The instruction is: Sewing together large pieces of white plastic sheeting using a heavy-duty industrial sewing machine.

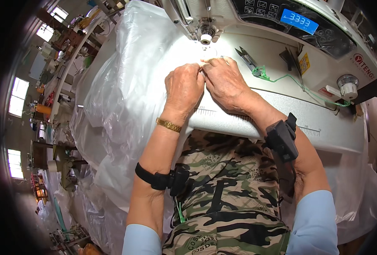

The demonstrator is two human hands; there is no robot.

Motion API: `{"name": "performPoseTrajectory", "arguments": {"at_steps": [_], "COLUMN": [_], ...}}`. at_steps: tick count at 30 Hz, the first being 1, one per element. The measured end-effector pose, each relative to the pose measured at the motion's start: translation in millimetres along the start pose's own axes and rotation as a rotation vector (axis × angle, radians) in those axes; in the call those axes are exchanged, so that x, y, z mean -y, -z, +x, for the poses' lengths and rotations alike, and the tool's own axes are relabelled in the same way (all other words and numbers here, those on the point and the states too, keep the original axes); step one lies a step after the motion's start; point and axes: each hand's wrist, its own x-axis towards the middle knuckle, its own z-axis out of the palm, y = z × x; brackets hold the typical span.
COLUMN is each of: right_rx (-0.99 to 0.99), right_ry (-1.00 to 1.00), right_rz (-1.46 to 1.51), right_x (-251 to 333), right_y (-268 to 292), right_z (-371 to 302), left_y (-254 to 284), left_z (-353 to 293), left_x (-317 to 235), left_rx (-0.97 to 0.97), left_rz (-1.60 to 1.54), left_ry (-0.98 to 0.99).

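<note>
My left hand (183,87) and my right hand (227,83) meet just in front of the needle area of a white sewing machine (235,29). Fingertips of both are pinched close together, thumbs nearly touching. What lies between them is mostly hidden and washed out by the bright lamp. Beside the left hand, a large translucent plastic sheet (124,80) drapes over the machine bed and down the left side. Black thread snips (246,57) lie to the right of the right hand, with a tangle of green thread (261,73) at their end.
The machine's control panel with a lit blue display (299,21) overhangs the upper right. A dial knob (348,87) sticks out at the far right, with green thread running to it. A ruler-marked front edge (282,119) runs below my hands. More plastic sheeting hangs at lower right.
</note>
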Motion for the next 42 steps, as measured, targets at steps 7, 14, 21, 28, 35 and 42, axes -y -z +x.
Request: {"name": "performPoseTrajectory", "arguments": {"at_steps": [7,14,21,28,35,42], "right_rx": [0.005,-0.172,-0.088,-0.142,-0.196,-0.171], "right_ry": [-0.067,-0.429,-0.45,-0.309,-0.273,-0.22], "right_rz": [0.031,-0.518,-0.42,-0.492,-0.26,-0.145], "right_x": [2.1,-27.7,-30.4,-17.4,8.2,17.4], "right_y": [17.4,41.5,46.6,33.9,26.0,17.5], "right_z": [3.1,-3.2,-6.8,-1.3,-0.2,-1.6], "left_y": [1.9,-2.0,-10.7,-18.3,-30.1,-29.0], "left_z": [-18.6,-12.1,4.1,22.0,39.6,44.7], "left_x": [-1.3,6.4,14.8,31.0,40.4,51.8], "left_rx": [0.034,0.048,0.005,-0.005,-0.049,-0.081], "left_rz": [0.126,0.152,0.12,0.112,0.114,0.093], "left_ry": [-0.046,-0.089,-0.125,-0.08,-0.141,-0.041]}}
